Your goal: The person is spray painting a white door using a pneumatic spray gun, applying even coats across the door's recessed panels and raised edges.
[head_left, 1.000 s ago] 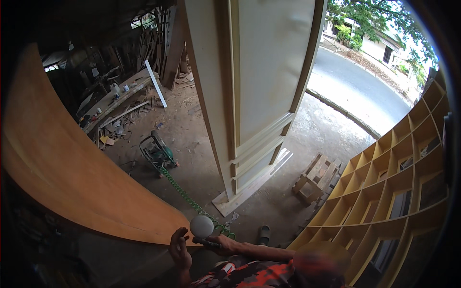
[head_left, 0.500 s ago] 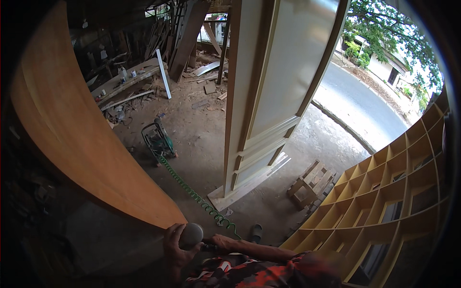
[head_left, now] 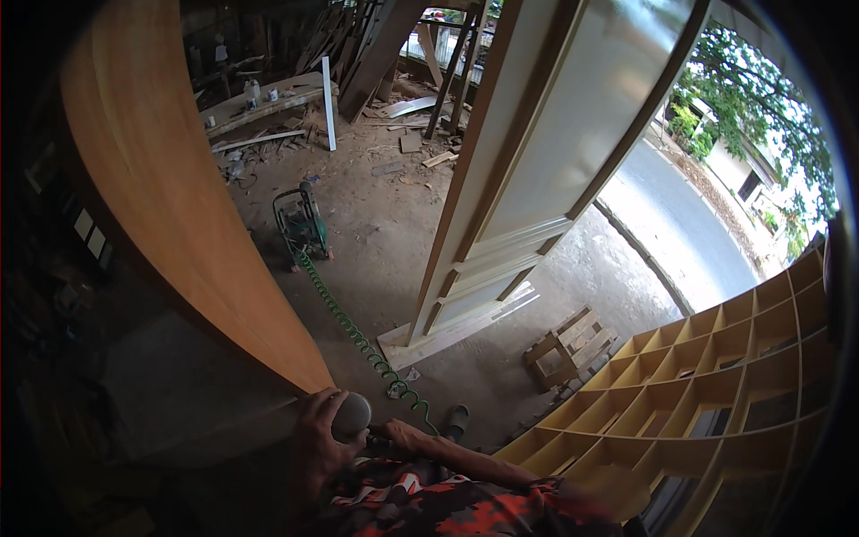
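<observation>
The left grip (head_left: 320, 431) is partly closed, its fingers curved round the grey top of a tool (head_left: 352, 417). The right grip (head_left: 400, 437), just right of it, is wrapped about the tool's dark handle, its fingertips too dim to make out. A red, black and grey shirt (head_left: 420, 501) lies below both. An orange panel (head_left: 179, 215) rises leftward from just beyond the left grip; whether they touch is unclear. A shoe (head_left: 457, 422) stands ahead and right of the right grip. A green coiled hose (head_left: 344, 322) runs from near the right grip to a compressor (head_left: 304, 228) farther ahead; its near end is hidden. Well right of both grips stand a yellow shelf unit (head_left: 671, 403) and, beyond, a low wooden stool (head_left: 573, 349). Ahead and right, a tall door (head_left: 514, 188) stands on a board (head_left: 394, 352). Far ahead of the left grip, a tabletop (head_left: 277, 107) bears small containers, a white strip (head_left: 328, 103) leaning beside it. Farthest right lies a road (head_left: 662, 197).
</observation>
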### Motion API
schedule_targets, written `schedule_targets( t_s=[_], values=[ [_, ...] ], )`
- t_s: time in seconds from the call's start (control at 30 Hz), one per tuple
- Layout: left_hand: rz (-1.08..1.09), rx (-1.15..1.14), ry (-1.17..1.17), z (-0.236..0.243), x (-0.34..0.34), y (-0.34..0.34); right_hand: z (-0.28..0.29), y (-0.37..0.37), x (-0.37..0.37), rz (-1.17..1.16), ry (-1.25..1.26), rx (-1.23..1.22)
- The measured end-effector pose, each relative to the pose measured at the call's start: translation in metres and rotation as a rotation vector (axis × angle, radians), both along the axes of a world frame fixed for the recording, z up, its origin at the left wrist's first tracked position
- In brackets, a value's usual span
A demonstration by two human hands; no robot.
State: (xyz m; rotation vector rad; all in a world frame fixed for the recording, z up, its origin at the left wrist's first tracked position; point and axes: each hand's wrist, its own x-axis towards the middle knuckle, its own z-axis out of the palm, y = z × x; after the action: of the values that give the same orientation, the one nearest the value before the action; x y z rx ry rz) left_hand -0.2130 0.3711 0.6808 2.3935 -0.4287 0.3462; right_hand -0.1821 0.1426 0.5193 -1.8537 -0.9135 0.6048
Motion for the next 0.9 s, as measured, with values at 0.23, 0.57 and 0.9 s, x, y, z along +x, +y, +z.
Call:
schedule_targets(
  t_s=[0.23,0.57,0.9],
  values=[
    [0.048,-0.047,0.026,-0.001,-0.006,-0.003,0.016,-0.002,-0.004,-0.019,0.125,-0.081],
    [0.066,-0.018,0.027,0.0,-0.005,-0.003,0.03,0.001,-0.007,-0.046,0.024,-0.002],
    [0.058,-0.088,0.014,0.003,-0.001,0.005,0.04,0.004,0.001,-0.044,0.082,-0.097]
  ],
)
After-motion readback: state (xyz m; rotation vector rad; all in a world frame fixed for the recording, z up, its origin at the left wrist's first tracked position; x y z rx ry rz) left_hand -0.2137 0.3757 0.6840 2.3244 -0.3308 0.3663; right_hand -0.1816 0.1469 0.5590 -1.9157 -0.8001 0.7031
